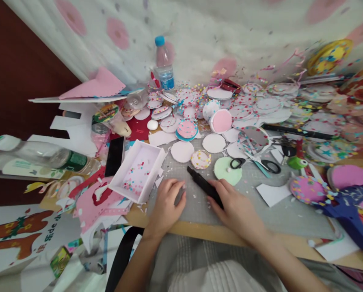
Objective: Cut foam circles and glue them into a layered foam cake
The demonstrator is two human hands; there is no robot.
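Note:
My right hand (233,202) is closed around a long black tool (204,182) shaped like a utility knife, its narrow tip pointing up and left over the grey cutting mat (196,207). No blade can be made out. Resting at the mat's left part, my left hand (167,205) has loosely curved fingers, with a gap between thumb and forefinger and nothing visible in it. Just beyond the tool's tip lies a small round piece with coloured dots (201,159). A pale green disc (228,170) and white paper discs (182,151) lie around it.
Left of my left hand stands a white box (139,170) with confetti, beside a black phone (114,156). Scissors (257,160) lie at right, near a blue glue gun (348,215). Decorated discs crowd the back, with an upright water bottle (165,65). Another bottle (44,153) lies left.

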